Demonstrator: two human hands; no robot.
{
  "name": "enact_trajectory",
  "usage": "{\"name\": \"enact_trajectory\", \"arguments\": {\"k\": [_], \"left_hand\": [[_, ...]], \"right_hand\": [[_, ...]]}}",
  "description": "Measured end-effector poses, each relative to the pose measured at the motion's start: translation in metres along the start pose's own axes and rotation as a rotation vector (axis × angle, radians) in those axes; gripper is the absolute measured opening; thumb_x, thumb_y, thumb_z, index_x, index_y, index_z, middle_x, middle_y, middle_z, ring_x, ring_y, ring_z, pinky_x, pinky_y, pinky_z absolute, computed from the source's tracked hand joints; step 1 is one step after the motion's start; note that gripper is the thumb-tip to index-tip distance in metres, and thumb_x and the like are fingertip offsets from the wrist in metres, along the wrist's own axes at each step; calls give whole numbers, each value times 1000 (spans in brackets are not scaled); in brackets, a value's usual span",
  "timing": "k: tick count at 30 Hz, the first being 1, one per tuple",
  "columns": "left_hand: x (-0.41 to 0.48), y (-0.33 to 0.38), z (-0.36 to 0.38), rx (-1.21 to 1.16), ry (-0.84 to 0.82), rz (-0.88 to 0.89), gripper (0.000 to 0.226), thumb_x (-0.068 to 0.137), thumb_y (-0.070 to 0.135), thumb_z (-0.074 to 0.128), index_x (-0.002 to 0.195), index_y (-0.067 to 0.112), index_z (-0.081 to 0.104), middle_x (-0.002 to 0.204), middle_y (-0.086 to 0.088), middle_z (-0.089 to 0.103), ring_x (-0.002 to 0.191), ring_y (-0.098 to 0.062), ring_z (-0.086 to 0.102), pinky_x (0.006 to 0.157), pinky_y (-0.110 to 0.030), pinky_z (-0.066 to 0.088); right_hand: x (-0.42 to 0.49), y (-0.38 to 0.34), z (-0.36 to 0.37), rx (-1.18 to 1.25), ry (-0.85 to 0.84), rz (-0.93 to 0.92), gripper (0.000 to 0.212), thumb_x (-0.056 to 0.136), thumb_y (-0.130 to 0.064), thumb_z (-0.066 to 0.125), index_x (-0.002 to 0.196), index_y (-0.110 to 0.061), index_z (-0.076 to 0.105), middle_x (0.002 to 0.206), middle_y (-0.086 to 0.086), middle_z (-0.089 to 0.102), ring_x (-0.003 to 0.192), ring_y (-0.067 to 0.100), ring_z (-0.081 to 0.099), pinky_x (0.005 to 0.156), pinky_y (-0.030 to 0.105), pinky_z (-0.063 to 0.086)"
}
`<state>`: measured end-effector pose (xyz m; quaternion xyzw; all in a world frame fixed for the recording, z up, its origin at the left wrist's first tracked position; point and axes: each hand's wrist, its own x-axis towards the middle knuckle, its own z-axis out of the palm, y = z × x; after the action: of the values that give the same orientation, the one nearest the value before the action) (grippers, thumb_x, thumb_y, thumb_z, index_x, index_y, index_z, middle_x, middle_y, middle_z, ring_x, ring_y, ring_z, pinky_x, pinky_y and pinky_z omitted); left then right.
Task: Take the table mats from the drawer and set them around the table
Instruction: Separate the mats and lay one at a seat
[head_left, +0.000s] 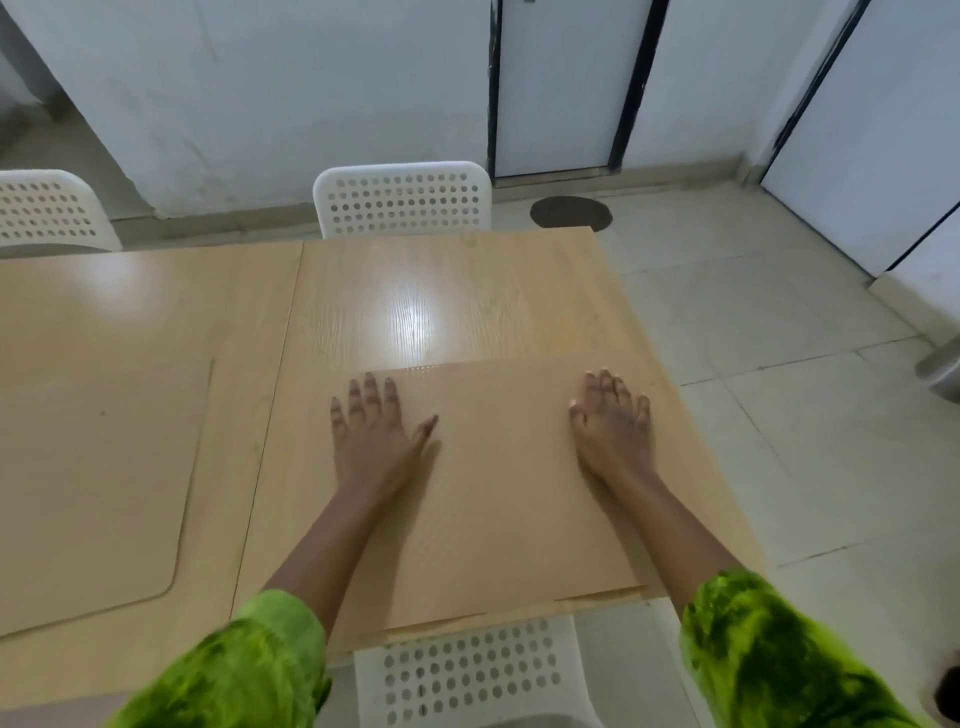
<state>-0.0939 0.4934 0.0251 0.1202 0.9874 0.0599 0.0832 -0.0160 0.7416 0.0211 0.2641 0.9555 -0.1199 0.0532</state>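
Note:
A tan, finely dotted table mat (498, 488) lies flat at the near right end of the light wooden table (415, 291). My left hand (371, 431) rests flat on the mat's left part, fingers straight and spread. On the mat's right part my right hand (613, 421) also lies flat, its fingers straight. A second tan mat (88, 483) with rounded corners lies on the table to the left, apart from both hands. The drawer is out of view.
A white perforated chair (402, 200) stands at the table's far side, another (47, 210) at the far left, and a third (467, 670) is tucked under the near edge. Tiled floor (779, 322) lies to the right, with white doors behind.

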Motion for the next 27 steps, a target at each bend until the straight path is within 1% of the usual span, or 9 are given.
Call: {"name": "enact_trajectory", "arguments": {"k": [3,5,7,12,16,18,21,25,27], "left_hand": [[-49,29,14,-31,-26,151,94,73,69,-9,150,16,-8,159,-7,-15,147,-23,-16,116,-46,-12],[-75,34,27,-29,-47,174,86,74,65,-11,148,20,-15,158,-3,-20,145,-19,-21,118,-46,-11],[-81,31,35,-17,-20,156,78,78,63,-10,144,22,-20,158,0,-21,145,-17,-22,119,-46,-10],[-79,17,32,15,18,104,83,79,65,-9,150,22,-8,159,-1,-14,147,-20,-15,119,-46,-8],[-94,-15,28,-20,52,-20,87,79,68,-8,148,17,-13,159,-6,-16,145,-21,-20,118,-46,-11],[-104,-7,28,-38,55,20,89,79,72,-7,146,15,-17,157,-7,-22,144,-21,-25,116,-44,-17],[-116,24,36,-42,1,172,89,78,73,-5,150,20,-10,156,-1,-23,144,-20,-23,114,-43,-19],[-115,23,38,14,-28,154,83,82,71,6,150,26,-7,158,2,-18,145,-22,-21,117,-46,-12],[-116,20,38,-2,-7,151,83,83,71,9,151,26,-4,159,1,-15,146,-22,-18,118,-46,-10]], "right_hand": [[-50,-33,19,67,-50,-209,61,96,-41,11,151,-19,3,161,1,0,149,17,-1,118,41,-3],[-73,-43,30,58,-68,-259,59,99,-41,15,151,-19,1,161,-1,-2,148,15,-5,118,40,-5],[-76,-39,33,32,-40,-250,59,99,-42,16,151,-19,1,161,-2,-2,148,14,-6,119,41,-4],[-71,-20,34,27,-9,-202,59,99,-44,14,152,-19,3,161,-1,-1,148,15,-4,119,42,-3],[-71,6,22,16,13,-54,60,98,-44,15,151,-16,5,161,5,4,149,21,1,120,44,1],[-82,-1,21,31,4,-57,62,97,-45,13,151,-16,5,161,7,3,149,22,1,119,44,-1],[-110,-18,33,-15,-37,-178,66,91,-51,0,151,-23,0,161,2,-2,149,21,-3,117,45,-4],[-106,3,29,-63,-48,-57,63,95,-55,10,151,-28,0,161,0,-4,148,22,-4,117,49,-1],[-103,12,27,-57,-43,-53,62,95,-55,12,151,-30,0,161,-2,-4,148,22,-5,117,50,-1]]}}
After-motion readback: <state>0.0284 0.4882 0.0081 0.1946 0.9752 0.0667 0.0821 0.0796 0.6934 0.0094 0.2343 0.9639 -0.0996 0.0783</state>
